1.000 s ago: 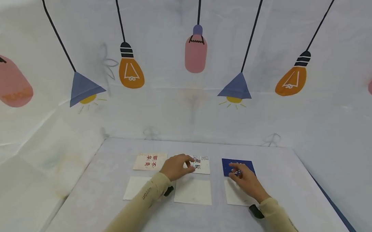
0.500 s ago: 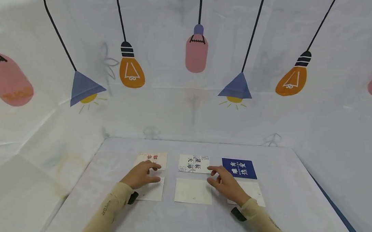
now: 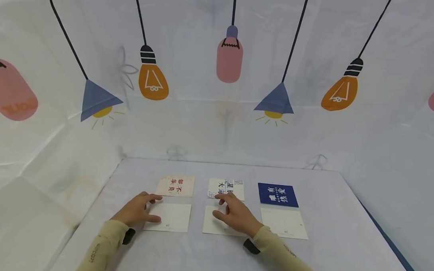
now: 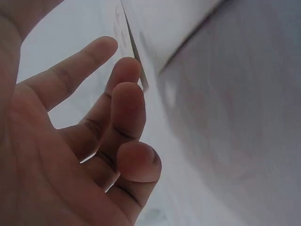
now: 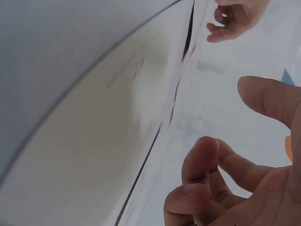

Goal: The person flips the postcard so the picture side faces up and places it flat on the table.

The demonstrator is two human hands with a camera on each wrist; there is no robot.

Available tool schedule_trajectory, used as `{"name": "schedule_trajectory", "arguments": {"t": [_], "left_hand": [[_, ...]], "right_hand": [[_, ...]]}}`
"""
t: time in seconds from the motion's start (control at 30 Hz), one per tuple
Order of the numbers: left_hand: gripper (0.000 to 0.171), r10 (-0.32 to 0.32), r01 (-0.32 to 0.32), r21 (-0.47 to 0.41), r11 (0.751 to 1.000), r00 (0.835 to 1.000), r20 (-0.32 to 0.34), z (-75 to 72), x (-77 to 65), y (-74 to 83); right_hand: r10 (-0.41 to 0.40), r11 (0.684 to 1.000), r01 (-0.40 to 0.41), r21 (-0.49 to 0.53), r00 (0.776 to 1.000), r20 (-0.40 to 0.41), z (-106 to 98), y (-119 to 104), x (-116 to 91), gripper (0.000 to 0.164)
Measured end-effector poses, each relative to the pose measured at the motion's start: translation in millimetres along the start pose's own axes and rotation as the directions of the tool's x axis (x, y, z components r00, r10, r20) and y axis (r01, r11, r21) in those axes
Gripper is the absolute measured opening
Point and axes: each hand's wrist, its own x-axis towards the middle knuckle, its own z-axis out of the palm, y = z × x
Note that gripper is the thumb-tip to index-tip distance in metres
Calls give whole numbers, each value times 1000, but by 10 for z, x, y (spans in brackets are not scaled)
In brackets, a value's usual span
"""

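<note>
Six cards would be too exact a tally, so: several cards lie flat in two rows. My left hand (image 3: 136, 210) hovers at the left edge of a cream blank-faced card (image 3: 171, 217), fingers loosely bent and holding nothing. Behind that card lies a cream card with red characters (image 3: 175, 186). My right hand (image 3: 238, 215) is over the middle column, thumb and fingers apart with nothing between them. It partly covers a white card with black characters (image 3: 218, 186) and the cream card (image 3: 211, 223) in front. In the right wrist view, a cream card (image 5: 80, 155) fills the left side.
At the right, a blue card with white characters (image 3: 278, 194) lies behind another cream card (image 3: 284, 224). The white table (image 3: 192, 256) meets a white sheet wall (image 3: 202, 124) printed with hanging lamps at the back.
Both hands have moved left. The left hand has come off the middle column to the left one; the right hand has gone from the blue card to the middle column. The cards look unmoved.
</note>
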Motion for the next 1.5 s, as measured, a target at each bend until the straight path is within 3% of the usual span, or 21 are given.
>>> {"name": "schedule_trajectory", "arguments": {"t": [0.33,0.53,1.0,1.2,1.5], "left_hand": [[89,-70,69,27,997,997,44,-53,-96,-203],[87,-79,78,22,997,996,50,-68,-94,-180],[81,-82,81,28,996,996,46,-74,-50,-142],[80,-76,75,18,997,995,66,-68,-61,-108],[81,-51,53,-24,998,996,69,-103,-76,-78]], "right_hand": [[47,999,-47,-14,997,56,251,-250,151,65],[21,997,-17,-69,998,57,405,-440,280,68],[82,954,-54,-294,993,83,658,-594,441,88],[121,951,-87,-295,988,98,680,-592,452,84],[110,962,-89,-256,992,68,701,-577,420,83]]}}
